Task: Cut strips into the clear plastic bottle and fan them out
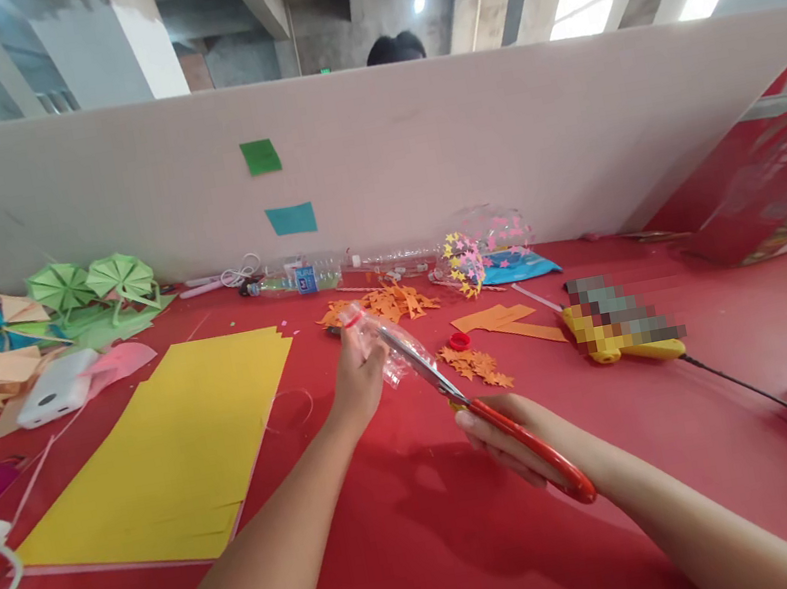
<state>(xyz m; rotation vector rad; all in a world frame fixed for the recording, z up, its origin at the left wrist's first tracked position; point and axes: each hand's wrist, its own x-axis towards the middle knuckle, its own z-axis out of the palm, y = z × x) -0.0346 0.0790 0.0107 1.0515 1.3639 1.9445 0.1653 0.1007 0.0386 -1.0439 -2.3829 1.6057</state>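
My left hand (360, 373) is closed on a clear, crinkled plastic bottle piece (400, 366) with a red band at its top end. In my right hand (504, 427) are scissors (535, 452) with red handles, their blades pointing up and left to the plastic. The blades overlap the bottle piece; whether they bite into it I cannot tell. Just beyond lies a pile of orange paper cutouts (402, 301). Small orange paper stars (479, 368) lie right of the blades, beside a red bottle cap (459, 341).
Yellow paper sheets (154, 448) lie left on the red table (383, 581). A yellow glue gun (600, 339) with a cord is at right. Clear bottles (318, 272), one star-covered bottle (463, 257) and orange strips (509, 323) lie farther back. A white partition (155, 194) stands behind.
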